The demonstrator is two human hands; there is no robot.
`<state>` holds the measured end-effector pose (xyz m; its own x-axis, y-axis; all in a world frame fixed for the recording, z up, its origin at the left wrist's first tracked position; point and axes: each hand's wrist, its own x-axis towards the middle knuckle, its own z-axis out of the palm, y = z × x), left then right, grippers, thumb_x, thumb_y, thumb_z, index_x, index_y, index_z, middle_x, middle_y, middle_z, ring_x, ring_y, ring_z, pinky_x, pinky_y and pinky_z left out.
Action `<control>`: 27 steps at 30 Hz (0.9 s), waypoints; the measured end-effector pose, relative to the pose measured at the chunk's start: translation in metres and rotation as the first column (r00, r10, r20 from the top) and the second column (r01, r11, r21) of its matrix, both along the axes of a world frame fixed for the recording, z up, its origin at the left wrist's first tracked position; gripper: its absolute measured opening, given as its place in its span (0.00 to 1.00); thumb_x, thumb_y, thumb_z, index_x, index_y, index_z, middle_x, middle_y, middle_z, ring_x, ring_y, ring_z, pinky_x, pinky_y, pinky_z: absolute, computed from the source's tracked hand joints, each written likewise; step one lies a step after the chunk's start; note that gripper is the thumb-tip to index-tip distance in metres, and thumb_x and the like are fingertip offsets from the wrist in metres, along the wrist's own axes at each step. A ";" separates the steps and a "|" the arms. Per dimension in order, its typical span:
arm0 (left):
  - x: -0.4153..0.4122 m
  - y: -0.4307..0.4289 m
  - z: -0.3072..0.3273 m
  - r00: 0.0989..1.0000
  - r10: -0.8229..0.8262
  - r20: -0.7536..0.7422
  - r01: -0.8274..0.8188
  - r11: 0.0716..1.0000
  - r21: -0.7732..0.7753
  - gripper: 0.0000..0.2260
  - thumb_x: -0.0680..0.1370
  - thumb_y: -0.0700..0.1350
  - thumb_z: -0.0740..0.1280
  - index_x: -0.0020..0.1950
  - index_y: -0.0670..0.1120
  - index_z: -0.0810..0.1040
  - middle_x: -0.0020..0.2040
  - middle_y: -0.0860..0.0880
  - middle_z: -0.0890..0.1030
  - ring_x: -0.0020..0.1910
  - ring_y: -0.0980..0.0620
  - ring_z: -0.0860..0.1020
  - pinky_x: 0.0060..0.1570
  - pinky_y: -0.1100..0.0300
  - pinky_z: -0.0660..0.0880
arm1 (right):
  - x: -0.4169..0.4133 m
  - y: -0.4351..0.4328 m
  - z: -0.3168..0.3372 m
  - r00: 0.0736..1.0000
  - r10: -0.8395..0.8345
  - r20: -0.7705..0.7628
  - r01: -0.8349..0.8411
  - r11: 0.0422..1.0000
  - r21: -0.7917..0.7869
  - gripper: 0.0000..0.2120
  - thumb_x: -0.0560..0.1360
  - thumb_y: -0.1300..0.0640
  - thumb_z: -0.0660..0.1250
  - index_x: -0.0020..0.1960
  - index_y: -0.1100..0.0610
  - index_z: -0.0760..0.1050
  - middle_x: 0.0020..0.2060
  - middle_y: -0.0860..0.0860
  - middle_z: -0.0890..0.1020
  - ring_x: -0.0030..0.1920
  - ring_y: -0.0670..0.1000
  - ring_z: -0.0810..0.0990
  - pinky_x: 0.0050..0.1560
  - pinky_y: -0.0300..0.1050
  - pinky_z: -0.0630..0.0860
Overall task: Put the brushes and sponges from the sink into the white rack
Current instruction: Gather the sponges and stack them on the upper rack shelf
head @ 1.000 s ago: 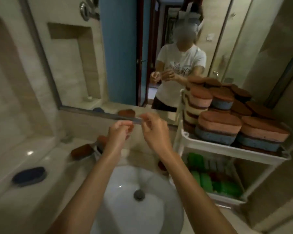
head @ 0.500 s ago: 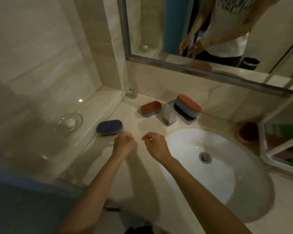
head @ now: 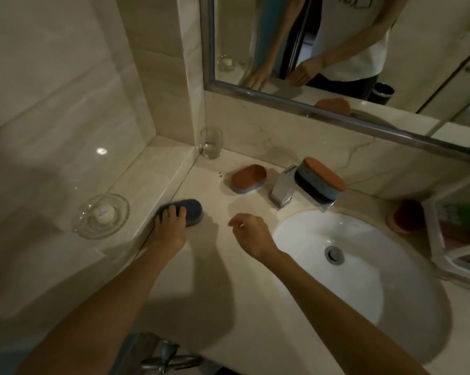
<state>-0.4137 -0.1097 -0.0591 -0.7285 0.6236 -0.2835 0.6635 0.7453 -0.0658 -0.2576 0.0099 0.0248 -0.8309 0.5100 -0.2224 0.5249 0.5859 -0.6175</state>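
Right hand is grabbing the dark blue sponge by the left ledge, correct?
Not the right. The head view shows the left hand gripping the dark blue sponge by the left ledge; the right hand hangs above the counter, off the sponge.

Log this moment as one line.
left hand: gripping blue sponge | right hand: above counter, grip unclear | counter sponge: untouched | faucet sponge: untouched | white rack: at right

Scrub sponge [head: 193, 209], nine o'clock: dark blue. Flat sponge [head: 248, 178], twelve o'clock: orange over blue. Faucet-top sponge [head: 320, 177]: orange over speckled blue.
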 end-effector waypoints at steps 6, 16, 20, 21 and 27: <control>-0.006 0.011 -0.007 0.979 -0.009 -0.202 0.014 1.000 0.023 0.28 0.73 0.46 0.68 0.70 0.44 0.61 0.65 0.40 0.69 0.62 0.42 0.71 0.59 0.52 0.71 | 0.001 0.010 -0.004 0.999 -0.025 0.026 0.024 0.999 0.026 0.14 0.77 0.64 0.56 0.56 0.62 0.78 0.57 0.58 0.81 0.58 0.57 0.77 0.60 0.47 0.72; 0.019 0.068 0.061 0.290 -0.014 0.957 -0.886 0.375 0.274 0.19 0.72 0.47 0.71 0.61 0.43 0.74 0.54 0.44 0.78 0.52 0.47 0.77 0.48 0.59 0.77 | 0.024 0.069 0.030 0.844 -0.289 -0.451 0.402 0.898 0.177 0.09 0.72 0.71 0.62 0.48 0.66 0.79 0.49 0.61 0.80 0.49 0.58 0.78 0.50 0.40 0.73; 0.057 0.092 0.102 -0.264 -0.454 0.851 -0.939 0.324 -0.119 0.07 0.77 0.45 0.60 0.53 0.45 0.75 0.51 0.43 0.77 0.49 0.46 0.75 0.49 0.54 0.72 | 0.033 0.118 0.052 0.859 -0.396 -0.325 0.491 0.817 0.303 0.14 0.76 0.62 0.62 0.60 0.61 0.74 0.66 0.60 0.69 0.70 0.61 0.63 0.68 0.49 0.63; 0.065 0.096 0.105 -0.318 -0.502 0.804 -0.932 0.323 -0.168 0.09 0.76 0.46 0.60 0.54 0.44 0.74 0.52 0.41 0.76 0.50 0.43 0.75 0.49 0.50 0.72 | 0.035 0.133 0.054 0.873 -0.428 -0.232 0.484 0.816 0.316 0.18 0.77 0.56 0.62 0.65 0.58 0.70 0.70 0.60 0.65 0.73 0.61 0.58 0.72 0.54 0.59; 0.091 0.122 0.116 -0.424 -0.594 0.684 -0.902 0.343 -0.262 0.17 0.71 0.48 0.64 0.57 0.42 0.73 0.56 0.36 0.74 0.51 0.36 0.78 0.50 0.45 0.77 | 0.039 0.186 0.038 0.899 -0.399 0.182 0.356 0.906 0.228 0.32 0.74 0.44 0.64 0.73 0.47 0.55 0.69 0.60 0.64 0.70 0.63 0.62 0.72 0.62 0.58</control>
<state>-0.3228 0.0123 0.0569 -0.2312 0.8528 -0.4682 -0.9486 -0.0906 0.3033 -0.2186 0.1958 0.0626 -0.5084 0.8247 -0.2479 0.8384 0.4084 -0.3611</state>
